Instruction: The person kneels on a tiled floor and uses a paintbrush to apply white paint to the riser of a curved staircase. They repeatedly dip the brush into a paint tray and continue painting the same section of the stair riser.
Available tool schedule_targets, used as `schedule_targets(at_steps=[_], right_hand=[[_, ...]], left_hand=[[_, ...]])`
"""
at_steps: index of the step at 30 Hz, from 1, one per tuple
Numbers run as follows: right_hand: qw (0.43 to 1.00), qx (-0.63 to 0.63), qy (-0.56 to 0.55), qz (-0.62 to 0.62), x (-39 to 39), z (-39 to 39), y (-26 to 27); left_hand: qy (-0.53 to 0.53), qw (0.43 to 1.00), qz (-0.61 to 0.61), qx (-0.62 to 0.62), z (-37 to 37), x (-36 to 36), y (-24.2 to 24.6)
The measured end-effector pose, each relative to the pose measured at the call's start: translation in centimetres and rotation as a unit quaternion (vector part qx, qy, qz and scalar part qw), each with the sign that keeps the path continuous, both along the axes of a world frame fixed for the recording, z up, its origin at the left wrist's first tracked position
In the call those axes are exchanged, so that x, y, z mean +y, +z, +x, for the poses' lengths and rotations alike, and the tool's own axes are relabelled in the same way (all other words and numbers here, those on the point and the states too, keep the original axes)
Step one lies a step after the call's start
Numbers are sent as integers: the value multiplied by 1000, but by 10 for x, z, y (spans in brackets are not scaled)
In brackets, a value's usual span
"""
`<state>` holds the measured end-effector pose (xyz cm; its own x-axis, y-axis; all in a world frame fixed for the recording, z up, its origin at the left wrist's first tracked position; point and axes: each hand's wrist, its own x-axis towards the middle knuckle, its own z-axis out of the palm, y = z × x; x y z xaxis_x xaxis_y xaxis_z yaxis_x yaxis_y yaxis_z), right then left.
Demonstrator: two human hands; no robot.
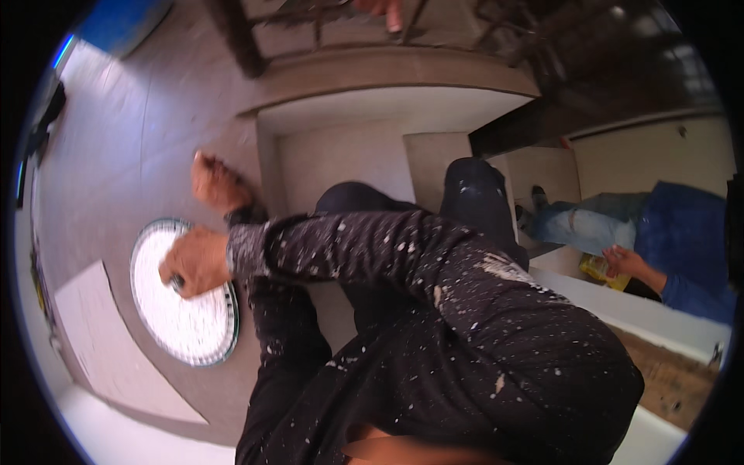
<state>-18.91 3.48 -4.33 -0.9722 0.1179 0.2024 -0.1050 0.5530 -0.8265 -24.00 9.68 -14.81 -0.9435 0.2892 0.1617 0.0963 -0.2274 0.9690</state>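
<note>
My right hand (196, 263) is curled above a round white surface (195, 325) with a ribbed, greenish rim, at the left of the view. It looks like a wide tub or its lid; blur hides which. A small dark, shiny item (176, 282) shows at the fingers, but I cannot tell if it is a ring or a handle. My right arm, in a dark paint-spattered sleeve (360, 244), crosses over my left arm. Beyond it, my left hand (218, 181) has bent fingers with dark marks. Whether it holds anything is unclear.
A pale flat board (116, 343) lies left of the round thing. An open white-lined box or cabinet frame (395, 102) stands before my knees. A blue container (122, 26) is at far left. Another person's hand (628, 261) holds a yellow packet (593, 267); another hand (383, 10) shows at the top.
</note>
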Motion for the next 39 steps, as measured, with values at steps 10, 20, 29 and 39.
schedule_targets(at_steps=[10, 20, 29, 39], right_hand=[[995, 11, -75, -72, 9, 32, 20], [778, 115, -64, -614, 51, 112, 43], [650, 203, 34, -732, 139, 407, 34], [787, 176, -325, -494, 113, 638, 59]], left_hand=[[-63, 997, -13, -44, 13, -5, 16], [-81, 996, -39, -29, 17, -7, 11], [-58, 976, -152, 145, 7, 2, 13], [-42, 983, -132, 124, 19, 14, 19]])
